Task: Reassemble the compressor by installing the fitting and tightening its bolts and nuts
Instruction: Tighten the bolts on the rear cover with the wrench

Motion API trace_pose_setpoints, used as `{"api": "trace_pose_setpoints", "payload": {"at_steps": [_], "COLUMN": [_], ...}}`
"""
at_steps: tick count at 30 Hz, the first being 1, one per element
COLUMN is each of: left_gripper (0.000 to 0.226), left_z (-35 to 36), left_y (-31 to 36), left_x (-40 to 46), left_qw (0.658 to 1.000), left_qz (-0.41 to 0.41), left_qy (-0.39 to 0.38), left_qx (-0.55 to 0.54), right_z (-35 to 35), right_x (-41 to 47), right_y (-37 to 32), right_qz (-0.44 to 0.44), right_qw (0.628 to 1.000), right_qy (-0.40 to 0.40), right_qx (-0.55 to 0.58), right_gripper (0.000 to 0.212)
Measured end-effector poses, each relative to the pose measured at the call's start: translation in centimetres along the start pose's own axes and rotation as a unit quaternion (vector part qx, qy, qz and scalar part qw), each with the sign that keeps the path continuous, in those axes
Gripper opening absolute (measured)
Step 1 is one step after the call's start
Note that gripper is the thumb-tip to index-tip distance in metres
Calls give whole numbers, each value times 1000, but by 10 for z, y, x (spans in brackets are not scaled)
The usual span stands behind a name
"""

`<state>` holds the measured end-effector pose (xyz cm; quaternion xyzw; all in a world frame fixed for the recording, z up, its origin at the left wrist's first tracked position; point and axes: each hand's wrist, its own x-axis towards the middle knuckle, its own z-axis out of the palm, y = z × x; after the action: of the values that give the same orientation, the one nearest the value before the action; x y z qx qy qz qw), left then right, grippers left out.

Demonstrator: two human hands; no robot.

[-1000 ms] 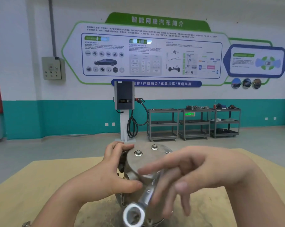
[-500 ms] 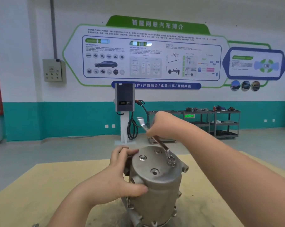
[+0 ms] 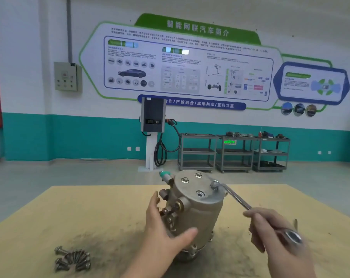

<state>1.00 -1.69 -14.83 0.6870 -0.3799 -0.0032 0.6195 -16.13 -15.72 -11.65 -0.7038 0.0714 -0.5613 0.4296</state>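
At the middle of the yellow bench (image 3: 89,213), the compressor (image 3: 196,211) is stood on end, its flat round cover turned upward. On that cover, three bolts can be seen; the one nearest the right rim (image 3: 214,185) is gripped by the ring end of a wrench (image 3: 236,197). The wrench handle is slanted down to the right and is enclosed by the curled fingers of the right hand (image 3: 270,231), somewhat blurred. The compressor's left side, where brass fittings (image 3: 174,209) are mounted, is cupped by the spread left hand (image 3: 164,231), the thumb laid across the front of the housing. A green-capped port (image 3: 164,174) is set at the upper left edge. Near the bench's front left, well apart from the compressor, a heap of loose bolts (image 3: 72,258) is laid. Beyond the bench, grey trolleys (image 3: 232,152) are lined against a teal and white wall.
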Motion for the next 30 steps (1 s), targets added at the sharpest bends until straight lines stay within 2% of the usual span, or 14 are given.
{"api": "trace_pose_setpoints", "payload": {"at_steps": [2,4,6,8,10,12,15,18,21,24,26,28,29,30], "left_gripper": [125,130,127,132,132,134,149,152,146,146,128,108,102,98], "left_z": [10,13,15,19,20,19,15,14,15,18,20,21,21,22], "left_y": [-14,-20,-25,-32,-43,-51,-60,-64,-63,-56,-48,-42,-41,-41], "left_x": [-4,0,4,7,10,14,18,22,18,11,8,6,5,3], "left_qw": [999,998,997,995,996,997,997,996,997,994,992,992,991,990], "left_qz": [-4,-16,-19,-35,-51,-60,-70,-83,-57,-50,-35,-20,-14,-9], "left_qy": [11,38,50,51,61,49,33,38,37,48,48,54,60,67], "left_qx": [32,47,49,77,44,21,9,-8,40,87,107,117,119,120], "right_z": [14,33,62,97,131,154,149,98,39,-5,-19,-20,-16,-9], "right_x": [-2,19,49,79,112,149,196,216,194,136,89,45,30,21], "right_y": [-23,-45,-70,-84,-83,-71,-37,-2,24,40,38,26,20,11], "right_qz": [-174,-247,-223,-195,-143,-37,178,410,528,483,393,233,129,23], "right_qw": [972,916,845,797,781,789,823,844,819,792,836,944,984,998], "right_qy": [-101,-220,-339,-401,-445,-457,-409,-324,-173,-72,-10,39,52,46], "right_qx": [-125,-229,-348,-407,-414,-409,-351,-120,143,365,383,231,114,22], "right_gripper": [9,17,20,20,21,20,15,6,5,14,16,22,26,30]}}
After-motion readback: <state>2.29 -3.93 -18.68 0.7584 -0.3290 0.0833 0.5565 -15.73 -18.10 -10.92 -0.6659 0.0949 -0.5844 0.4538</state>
